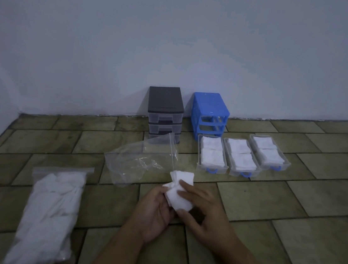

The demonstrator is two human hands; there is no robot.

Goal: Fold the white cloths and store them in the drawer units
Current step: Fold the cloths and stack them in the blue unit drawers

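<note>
Over tiled floor (287,231) — both hands' grip pinches white cloth (180,194).

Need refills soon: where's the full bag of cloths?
The full bag of cloths lies on the floor at lower left, left of the left hand, near the empty bag.

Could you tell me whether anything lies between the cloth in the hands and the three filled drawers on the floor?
Nothing visible does: bare floor tiles separate the white cloth from the drawers. The empty clear bag lies off to the left.

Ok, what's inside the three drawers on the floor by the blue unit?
Each drawer holds folded white cloths, two stacks showing; anything beneath them is covered.
</note>
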